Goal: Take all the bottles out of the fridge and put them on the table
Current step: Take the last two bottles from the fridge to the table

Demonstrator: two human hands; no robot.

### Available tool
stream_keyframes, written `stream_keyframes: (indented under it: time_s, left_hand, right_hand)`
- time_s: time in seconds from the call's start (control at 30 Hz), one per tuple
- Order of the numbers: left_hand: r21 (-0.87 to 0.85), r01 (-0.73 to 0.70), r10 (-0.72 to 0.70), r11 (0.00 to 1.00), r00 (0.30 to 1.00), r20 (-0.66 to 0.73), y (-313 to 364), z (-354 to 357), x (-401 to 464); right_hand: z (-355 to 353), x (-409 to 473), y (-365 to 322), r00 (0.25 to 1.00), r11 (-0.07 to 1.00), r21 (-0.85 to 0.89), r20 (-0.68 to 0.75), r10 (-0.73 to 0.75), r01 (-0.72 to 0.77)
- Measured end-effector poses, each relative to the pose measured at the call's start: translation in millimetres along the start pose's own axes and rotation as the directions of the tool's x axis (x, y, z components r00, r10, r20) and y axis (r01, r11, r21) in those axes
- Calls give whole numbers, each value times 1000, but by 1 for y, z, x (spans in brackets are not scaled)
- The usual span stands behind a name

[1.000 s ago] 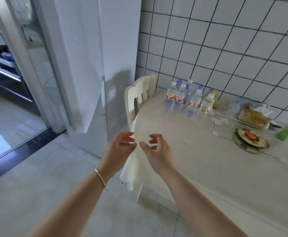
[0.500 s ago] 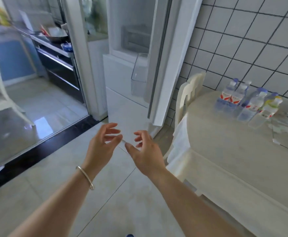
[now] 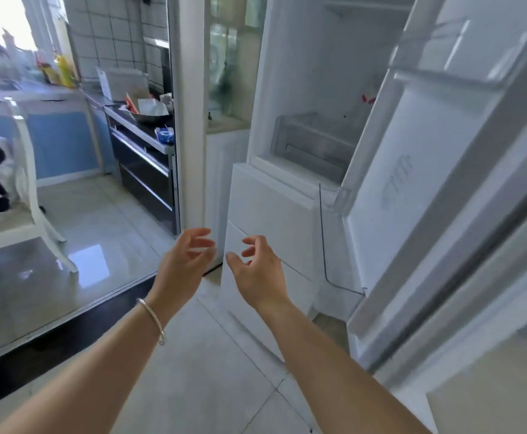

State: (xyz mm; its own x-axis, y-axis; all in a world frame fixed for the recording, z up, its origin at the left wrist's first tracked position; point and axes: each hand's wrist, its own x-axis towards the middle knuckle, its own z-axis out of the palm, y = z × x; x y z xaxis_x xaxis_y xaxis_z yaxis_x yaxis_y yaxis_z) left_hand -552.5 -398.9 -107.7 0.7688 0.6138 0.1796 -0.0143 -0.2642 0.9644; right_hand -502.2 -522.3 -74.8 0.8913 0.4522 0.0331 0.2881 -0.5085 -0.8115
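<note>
The white fridge (image 3: 318,89) stands open ahead of me, its upper compartment showing bare shelves and a clear drawer (image 3: 315,145). No bottle shows inside it from here. Its door (image 3: 437,170) swings out to the right, with a clear door bin (image 3: 337,242) low on it. My left hand (image 3: 183,264) and my right hand (image 3: 255,270) float side by side in front of the fridge's lower drawers (image 3: 265,220), fingers loosely curled, holding nothing. A corner of the table (image 3: 490,402) peeks in at the bottom right.
To the left a glass sliding door frame (image 3: 187,120) opens onto a kitchen with a dark oven unit (image 3: 143,170) and a cluttered counter. A white chair (image 3: 33,195) stands at the far left. Pale tiled floor lies under my arms.
My view has swung left from the table and its bottles to the open fridge. Both hands have stayed together in front of me, empty.
</note>
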Motion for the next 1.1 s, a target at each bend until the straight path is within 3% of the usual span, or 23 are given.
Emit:
stream_keyframes:
  time_s: [0.23,0.5,0.63,0.97,1.1]
  left_hand:
    - [-44,10,-9,999,999,36,-9,12,126]
    - [-238,29,39,971,960,277,-33,53,284]
    - [-216,34,55,976,919,392,-37,73,367]
    - [-255,14,139,967,809,572,-19,155,505]
    - [-289,-12,189,957,781,595,-7,200,547]
  right_hand:
    - [19,127,-23,962,974,185,-212,170,-131]
    - [42,265,-16,865,922,341,-388,318,-186]
    - [43,338,-24,781,884,391,-456,427,-255]
    - [-7,461,-12,562,886,417,-691,454,-204]
    - [-47,513,-3,509,907,388,-755,414,-162]
